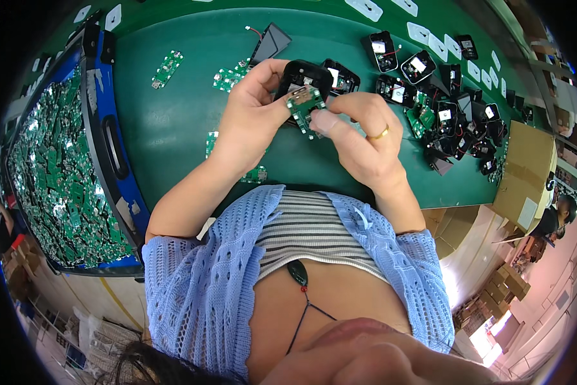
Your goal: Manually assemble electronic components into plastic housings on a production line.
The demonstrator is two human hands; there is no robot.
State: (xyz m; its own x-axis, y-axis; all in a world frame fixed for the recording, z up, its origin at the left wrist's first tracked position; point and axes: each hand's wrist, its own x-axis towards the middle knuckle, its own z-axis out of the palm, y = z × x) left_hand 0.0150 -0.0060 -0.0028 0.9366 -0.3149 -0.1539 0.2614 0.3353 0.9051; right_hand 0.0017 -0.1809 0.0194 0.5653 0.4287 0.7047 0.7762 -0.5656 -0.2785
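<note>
My left hand (255, 109) is closed around a small black plastic housing (306, 72), its open side facing me. Between the thumb and fingers of my right hand (365, 131) is a green circuit board (303, 108). The board lies tilted against the lower part of the housing, overlapping its edge; whether it sits inside, I cannot tell. Just beyond my hands rest another black housing (341, 77) and a dark housing with a red wire (272, 42). Loose green boards (227, 79) lie beside my left hand, and one more board (167, 69) is farther left.
A blue-edged bin (112, 138) full of green circuit boards (57, 173) stands at the left. To the right, black housings (458, 122) are heaped on the green table (179, 122). White flat pieces (419, 33) line the far edge. A cardboard box (526, 173) stands at the right.
</note>
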